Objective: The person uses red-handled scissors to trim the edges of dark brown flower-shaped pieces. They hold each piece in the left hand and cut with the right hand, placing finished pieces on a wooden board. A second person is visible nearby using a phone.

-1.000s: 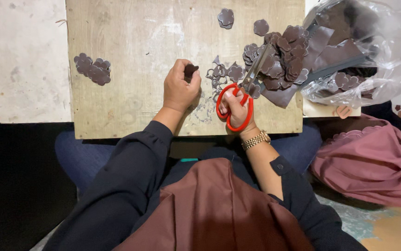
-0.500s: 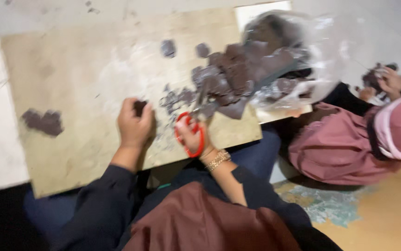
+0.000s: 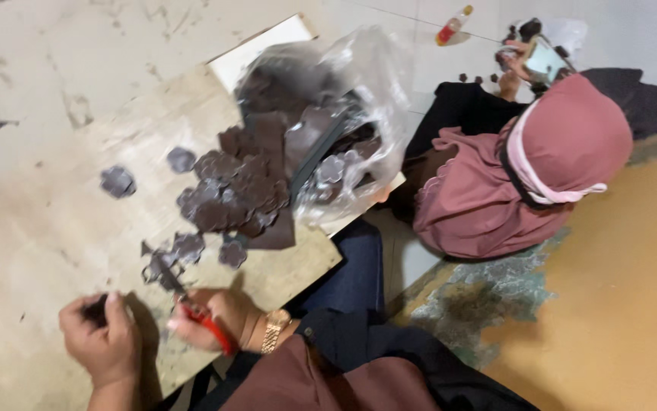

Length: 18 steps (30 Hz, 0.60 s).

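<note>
Swung rightward since the earlier frame, now showing left hand (image 3: 104,342) pinching dark flower-shaped cutout (image 3: 97,310), just left of red-handled scissors (image 3: 191,304) gripped in right hand (image 3: 218,320), blades pointing up-left.

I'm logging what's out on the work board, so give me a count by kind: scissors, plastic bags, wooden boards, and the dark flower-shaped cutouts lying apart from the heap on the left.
Red-handled scissors, in the right hand: 1
Clear plastic bag: 1
Wooden board: 1
Dark cutouts lying apart at left: 2
Total: 5
The heap's own pieces overlap too much to count.
</note>
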Motion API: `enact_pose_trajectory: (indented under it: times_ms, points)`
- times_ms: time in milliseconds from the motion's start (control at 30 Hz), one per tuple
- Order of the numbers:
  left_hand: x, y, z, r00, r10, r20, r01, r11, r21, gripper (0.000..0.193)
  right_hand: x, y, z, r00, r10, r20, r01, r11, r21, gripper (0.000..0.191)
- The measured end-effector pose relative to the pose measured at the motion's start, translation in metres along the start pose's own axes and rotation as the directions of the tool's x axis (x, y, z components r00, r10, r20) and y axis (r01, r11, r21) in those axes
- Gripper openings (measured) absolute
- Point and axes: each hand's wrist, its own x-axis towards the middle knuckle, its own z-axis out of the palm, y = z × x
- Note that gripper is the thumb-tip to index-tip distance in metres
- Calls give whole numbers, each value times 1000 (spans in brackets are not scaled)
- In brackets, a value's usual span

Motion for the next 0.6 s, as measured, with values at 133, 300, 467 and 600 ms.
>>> enact_pose_trajectory:
  times_ms: [133,300,467,600]
  points:
    - [-3,-10,0,999,36,-21,-33,990,140,23,1,4,0,996,77,45,-74,996,-48,31]
    - [-8,-27,0,998,45,-39,-42,997,70,24,1,-1,-3,996,72,61,-72,997,-3,37]
    - [-13,-44,-5,999,6,-31,-5,999,33,24,-2,-7,-9,981,110,161,-125,989,84,41]
    - [-15,-51,-8,1000,-13,-12,14,999,38,23,-4,-30,-24,935,264,237,-287,955,70,41]
